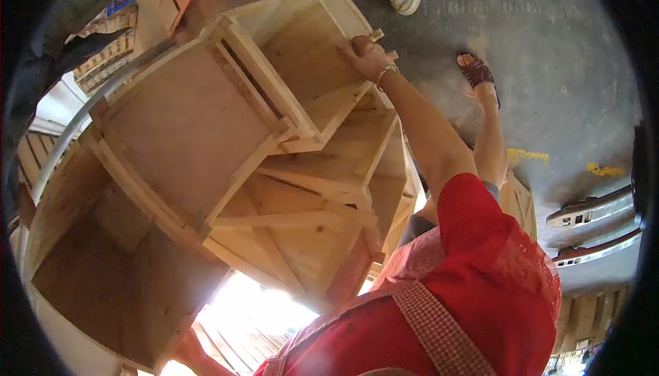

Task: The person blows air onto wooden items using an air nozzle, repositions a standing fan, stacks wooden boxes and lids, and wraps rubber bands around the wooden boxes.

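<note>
Seemingly, steadying is the step: the crate (302,47) sits among other crates (182,125), the right hand (367,59) gripping its edge; the left hand's (192,354) hold I cannot tell. Shifting it calls for firm support.

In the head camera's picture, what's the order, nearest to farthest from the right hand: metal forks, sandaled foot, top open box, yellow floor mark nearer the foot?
From the right hand, across the picture:
1. Top open box: touching, at its rim.
2. Sandaled foot: to the right.
3. Yellow floor mark: lower right.
4. Metal forks: far right.
</note>
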Available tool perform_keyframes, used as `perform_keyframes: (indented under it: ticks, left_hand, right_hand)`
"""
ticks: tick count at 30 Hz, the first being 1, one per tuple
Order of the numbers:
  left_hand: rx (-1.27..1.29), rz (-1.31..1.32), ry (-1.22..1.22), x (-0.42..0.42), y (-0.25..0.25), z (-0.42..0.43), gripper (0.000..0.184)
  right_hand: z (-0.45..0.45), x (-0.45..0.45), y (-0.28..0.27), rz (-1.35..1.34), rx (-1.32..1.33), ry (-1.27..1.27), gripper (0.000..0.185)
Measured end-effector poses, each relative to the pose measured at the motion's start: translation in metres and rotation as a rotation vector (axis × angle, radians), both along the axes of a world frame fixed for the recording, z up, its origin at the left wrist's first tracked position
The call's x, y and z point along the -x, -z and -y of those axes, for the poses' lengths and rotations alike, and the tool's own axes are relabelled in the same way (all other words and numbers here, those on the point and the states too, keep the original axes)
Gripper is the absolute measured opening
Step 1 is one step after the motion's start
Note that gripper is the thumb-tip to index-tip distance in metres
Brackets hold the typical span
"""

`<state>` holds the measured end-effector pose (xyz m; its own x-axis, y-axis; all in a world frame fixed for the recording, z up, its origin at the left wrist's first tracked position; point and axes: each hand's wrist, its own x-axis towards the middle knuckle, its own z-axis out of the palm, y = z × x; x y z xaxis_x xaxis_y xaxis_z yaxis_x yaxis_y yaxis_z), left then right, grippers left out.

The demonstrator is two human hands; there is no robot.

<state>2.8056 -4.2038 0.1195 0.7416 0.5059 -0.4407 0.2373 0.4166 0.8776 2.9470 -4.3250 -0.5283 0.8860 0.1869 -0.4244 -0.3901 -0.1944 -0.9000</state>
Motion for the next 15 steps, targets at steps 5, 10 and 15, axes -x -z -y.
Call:
perform_keyframes:
  ticks: [5,10,15]
  left_hand:
    - [-0.013,-0.010,-0.063,0.000,0.001,0.000,0.045]
    - [-0.034,-0.008,-0.117,0.006,-0.001,-0.001,0.046]
    - [-0.040,-0.008,-0.149,0.012,-0.001,-0.006,0.047]
  right_hand:
    - [0.005,0.035,-0.005,-0.073,-0.043,0.085,0.058]
    - [0.008,0.044,-0.005,-0.135,-0.014,0.018,0.055]
    - [-0.003,0.061,0.001,-0.139,-0.076,0.201,0.046]
